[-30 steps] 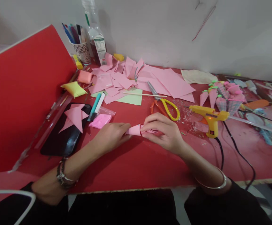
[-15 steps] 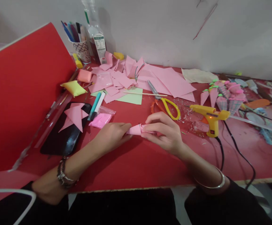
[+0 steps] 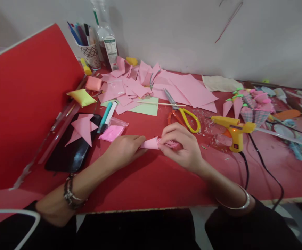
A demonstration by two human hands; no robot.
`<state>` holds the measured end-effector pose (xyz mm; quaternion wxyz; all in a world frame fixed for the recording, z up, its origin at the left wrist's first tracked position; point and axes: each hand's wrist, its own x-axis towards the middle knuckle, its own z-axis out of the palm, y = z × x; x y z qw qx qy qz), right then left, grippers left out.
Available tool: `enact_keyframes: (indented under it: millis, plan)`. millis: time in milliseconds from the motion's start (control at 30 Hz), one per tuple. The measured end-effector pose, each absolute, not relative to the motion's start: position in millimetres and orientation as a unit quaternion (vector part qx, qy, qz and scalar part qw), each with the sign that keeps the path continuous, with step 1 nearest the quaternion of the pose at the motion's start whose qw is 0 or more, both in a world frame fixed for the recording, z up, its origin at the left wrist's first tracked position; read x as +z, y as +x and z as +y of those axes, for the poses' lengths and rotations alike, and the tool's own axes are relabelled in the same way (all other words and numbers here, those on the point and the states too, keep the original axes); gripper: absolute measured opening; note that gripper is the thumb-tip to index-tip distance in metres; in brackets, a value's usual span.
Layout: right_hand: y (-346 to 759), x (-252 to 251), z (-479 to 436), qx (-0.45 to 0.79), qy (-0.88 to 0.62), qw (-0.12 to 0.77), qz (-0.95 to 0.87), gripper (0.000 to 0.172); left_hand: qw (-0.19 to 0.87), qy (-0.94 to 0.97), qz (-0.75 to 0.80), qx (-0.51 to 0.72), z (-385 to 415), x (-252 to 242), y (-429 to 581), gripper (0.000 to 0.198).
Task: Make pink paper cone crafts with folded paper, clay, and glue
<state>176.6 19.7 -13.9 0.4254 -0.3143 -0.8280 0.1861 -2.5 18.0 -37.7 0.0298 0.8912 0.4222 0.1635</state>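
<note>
Between my two hands, above the near part of the red table, lies a small pink paper cone (image 3: 151,143), narrow toward the left. The fingers of my left hand (image 3: 126,148) are closed on its narrow end. My right hand (image 3: 183,146) pinches the wider end, where folded or crumpled pink layers stick out under the fingers. What is inside the cone is hidden. Just beyond my left hand is a bag of bright pink clay-like material (image 3: 113,132). Scissors (image 3: 183,116) with red and yellow handles lie beyond my right hand.
A yellow glue gun (image 3: 233,128), its light lit, lies right with a black cable. Behind it are several finished-looking paper cones (image 3: 253,106). Pink paper sheets (image 3: 189,90) spread along the back. Left are a phone (image 3: 74,158), markers (image 3: 106,116), a pen cup (image 3: 89,53) and a red board (image 3: 31,104).
My right-hand fingers have shifted slightly on the cone's wide end, and more of the pink layers now shows beneath them. My left hand stays nearly in place.
</note>
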Motion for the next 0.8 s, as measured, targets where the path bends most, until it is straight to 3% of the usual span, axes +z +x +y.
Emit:
enact_keyframes:
  millis: [267,800]
  plan:
    - [175.5,-14.0,19.6,0.267,-0.33,0.415,-0.805,0.005,-0.004,0.895,0.399,0.2,18.3,-40.5,-2.4,0.025]
    - [176.1,-14.1,20.8,0.245,-0.331,0.418,-0.81,0.009,0.002,0.893,0.419,0.166,18.0,-39.6,-3.0,0.022]
